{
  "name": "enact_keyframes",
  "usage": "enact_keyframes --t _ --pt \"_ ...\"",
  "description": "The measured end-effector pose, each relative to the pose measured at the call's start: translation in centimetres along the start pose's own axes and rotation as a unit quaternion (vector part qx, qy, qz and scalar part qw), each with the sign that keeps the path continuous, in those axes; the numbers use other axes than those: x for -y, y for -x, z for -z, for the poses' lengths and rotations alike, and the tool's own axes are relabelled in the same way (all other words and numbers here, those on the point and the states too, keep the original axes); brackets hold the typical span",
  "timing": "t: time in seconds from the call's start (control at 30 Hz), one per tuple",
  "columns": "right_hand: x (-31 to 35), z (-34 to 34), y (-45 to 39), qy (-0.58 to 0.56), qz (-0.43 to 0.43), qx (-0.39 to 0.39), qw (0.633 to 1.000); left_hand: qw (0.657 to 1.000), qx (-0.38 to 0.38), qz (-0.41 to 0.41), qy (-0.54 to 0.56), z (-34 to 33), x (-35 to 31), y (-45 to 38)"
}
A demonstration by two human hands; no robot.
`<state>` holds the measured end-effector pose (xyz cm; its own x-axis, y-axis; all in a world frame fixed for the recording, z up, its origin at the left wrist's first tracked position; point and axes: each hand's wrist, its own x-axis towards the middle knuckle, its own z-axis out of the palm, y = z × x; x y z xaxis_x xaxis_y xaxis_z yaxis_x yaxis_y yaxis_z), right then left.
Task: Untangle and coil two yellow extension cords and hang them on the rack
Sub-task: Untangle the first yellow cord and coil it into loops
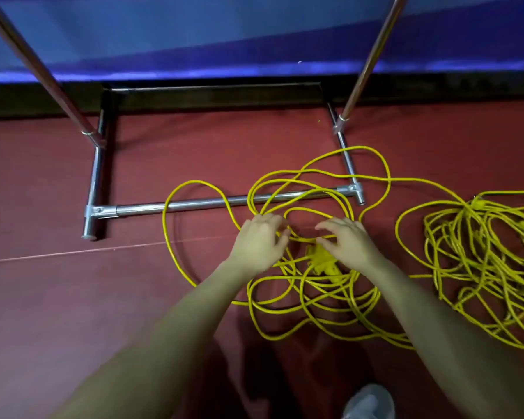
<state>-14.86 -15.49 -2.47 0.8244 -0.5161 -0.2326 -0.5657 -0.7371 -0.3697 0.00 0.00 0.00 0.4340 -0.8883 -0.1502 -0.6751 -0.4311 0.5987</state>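
Observation:
Loose loops of a yellow extension cord (300, 285) sprawl on the red floor, partly draped over the chrome rack's base bar (194, 204). A yellow plug block (322, 260) lies among the loops. My left hand (260, 240) reaches into the loops, its fingers curled around a cord strand. My right hand (345, 241) hovers over the plug block with fingers bent, thumb and fingertips near a strand; a firm hold does not show. A second tangled yellow cord pile (478, 255) lies to the right, joined by a strand running across.
The rack's two slanted chrome uprights (372, 55) rise left and right from its floor frame. A blue wall panel with a black skirting runs behind. A grey shoe (369, 402) shows at the bottom edge. Bare red floor (58, 297) extends to the left.

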Motion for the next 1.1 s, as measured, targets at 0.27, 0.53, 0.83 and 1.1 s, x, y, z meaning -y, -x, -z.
enact_keyframes --t 0.27,0.53,0.83,1.1 --pt "-2.4 -3.9 3.1 0.06 0.048 -0.025 0.997 0.993 0.002 -0.048 -0.104 -8.0 -0.8 1.3" --pt "-3.8 -6.1 3.4 0.049 0.097 -0.052 0.993 0.991 -0.032 -0.003 -0.13 -12.7 -0.6 1.6" --pt "-5.1 -5.9 3.3 0.043 0.046 -0.131 0.989 0.988 -0.13 0.054 -0.059 -9.0 1.8 1.3" --pt "-5.0 -5.8 2.9 0.118 -0.069 -0.165 0.977 0.994 -0.079 -0.024 -0.076 -10.1 1.8 0.3"
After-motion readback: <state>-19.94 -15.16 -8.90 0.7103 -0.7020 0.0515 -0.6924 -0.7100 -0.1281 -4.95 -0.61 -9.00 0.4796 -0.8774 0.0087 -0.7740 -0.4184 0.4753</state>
